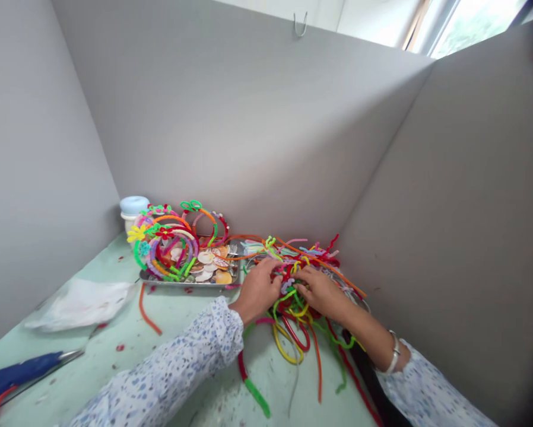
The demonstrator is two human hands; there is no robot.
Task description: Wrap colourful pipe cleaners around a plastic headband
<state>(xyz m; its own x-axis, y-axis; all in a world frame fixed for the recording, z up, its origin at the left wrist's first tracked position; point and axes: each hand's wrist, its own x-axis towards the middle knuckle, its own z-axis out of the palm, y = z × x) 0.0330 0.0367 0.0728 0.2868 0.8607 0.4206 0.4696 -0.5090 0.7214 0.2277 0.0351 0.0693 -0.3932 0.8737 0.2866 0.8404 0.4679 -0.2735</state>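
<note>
Both hands work in a tangled pile of colourful pipe cleaners (300, 305) in red, yellow, green, orange and other colours. My left hand (258, 289) is at the pile's left side, its fingers bent closed around some pipe cleaners. From the right, my right hand (320, 290) reaches in with curled fingers, gripping pipe cleaners near the middle. The two hands are close together, and their fingertips are partly hidden by the strands. A red and green pipe cleaner (254, 391) curves out from the pile towards me.
Left of the pile, a metal tray (190, 284) holds shells (206, 258) and pipe-cleaner hoops with flowers (173, 249). Behind it stands a white jar with a blue lid (134, 206). Blue-handled pliers (26, 372) and a clear plastic bag (82, 302) lie left. Grey panels (248, 130) enclose the table.
</note>
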